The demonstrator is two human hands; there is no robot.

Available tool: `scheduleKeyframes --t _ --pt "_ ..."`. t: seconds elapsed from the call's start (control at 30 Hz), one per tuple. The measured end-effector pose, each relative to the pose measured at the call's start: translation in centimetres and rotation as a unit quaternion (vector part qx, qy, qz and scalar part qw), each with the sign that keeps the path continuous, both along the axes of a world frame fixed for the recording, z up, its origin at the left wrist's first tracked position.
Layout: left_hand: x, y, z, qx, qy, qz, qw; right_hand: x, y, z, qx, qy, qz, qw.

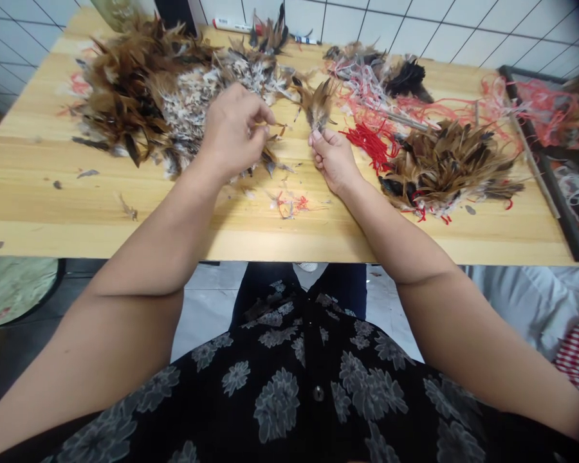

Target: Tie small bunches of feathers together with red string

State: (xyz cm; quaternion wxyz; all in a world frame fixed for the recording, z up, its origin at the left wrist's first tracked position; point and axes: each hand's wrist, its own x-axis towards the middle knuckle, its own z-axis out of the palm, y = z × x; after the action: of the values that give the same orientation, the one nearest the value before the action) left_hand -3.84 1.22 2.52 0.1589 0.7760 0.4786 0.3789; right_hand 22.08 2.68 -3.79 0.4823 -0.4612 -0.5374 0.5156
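My right hand (335, 157) is closed around the base of a small bunch of brown feathers (317, 103), its tips fanning upward. To the left, my left hand (236, 132) is raised over the edge of a large feather pile (125, 83). Its thumb and index finger are pinched together, with a thin brown feather (280, 128) at their tips. That pile mixes long brown and black feathers with a fluffy grey-white heap (188, 99). Just right of my right hand lie red strings (371, 145), partly under a spread of brown feather bunches (456, 161).
Pink and white strings (361, 83) and a black feather clump (408, 78) lie at the back. A dark-framed tray (560, 225) stands at the right. Markers (234, 26) rest by the tiled wall. Feather scraps and red thread bits (292, 204) dot the wooden table (53, 212).
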Motion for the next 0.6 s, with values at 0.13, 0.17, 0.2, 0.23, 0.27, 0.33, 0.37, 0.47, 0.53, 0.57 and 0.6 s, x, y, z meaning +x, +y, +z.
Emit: scheduleKeyframes --t 0.13,0.17,0.2,0.23,0.27,0.33,0.37,0.47,0.53,0.57,0.6 --pt "0.8 0.1 -1.4 -0.035 0.049 -0.085 0.995 -0.3 -0.5 0.7 -0.009 0.008 -0.011 1.000" --pt "0.9 0.3 -1.9 -0.054 0.045 -0.096 0.993 -0.4 -0.7 1.0 -0.010 0.006 -0.015 1.000" --pt "1.0 0.5 -2.4 -0.075 0.036 -0.106 0.991 -0.5 -0.9 1.3 -0.010 0.002 -0.021 1.000" --pt "1.0 0.7 -2.9 -0.093 0.022 -0.112 0.989 -0.6 -1.1 1.5 -0.009 -0.004 -0.026 1.000" --pt "1.1 0.8 -3.3 -0.106 0.007 -0.116 0.988 -0.7 -1.3 1.7 -0.006 -0.011 -0.032 0.999" --pt "1.3 1.1 -3.7 -0.106 -0.016 -0.115 0.988 -0.7 -1.6 2.0 0.009 -0.033 -0.034 0.999" --pt "1.3 1.2 -3.7 -0.099 -0.022 -0.113 0.988 -0.7 -1.7 2.0 0.020 -0.047 -0.032 0.998" --pt "1.4 1.2 -3.5 -0.093 -0.040 -0.098 0.990 -0.5 -1.9 1.7 0.065 -0.097 -0.029 0.993" --pt "1.3 1.1 -3.5 -0.108 -0.065 -0.093 0.988 -0.2 -1.8 1.2 0.088 -0.127 -0.030 0.988" --pt "1.3 1.1 -3.4 -0.113 -0.076 -0.093 0.986 -0.1 -1.8 1.0 0.094 -0.138 -0.031 0.986" --pt "1.3 1.0 -3.4 -0.115 -0.082 -0.095 0.985 -0.1 -1.7 0.9 0.096 -0.147 -0.031 0.984"
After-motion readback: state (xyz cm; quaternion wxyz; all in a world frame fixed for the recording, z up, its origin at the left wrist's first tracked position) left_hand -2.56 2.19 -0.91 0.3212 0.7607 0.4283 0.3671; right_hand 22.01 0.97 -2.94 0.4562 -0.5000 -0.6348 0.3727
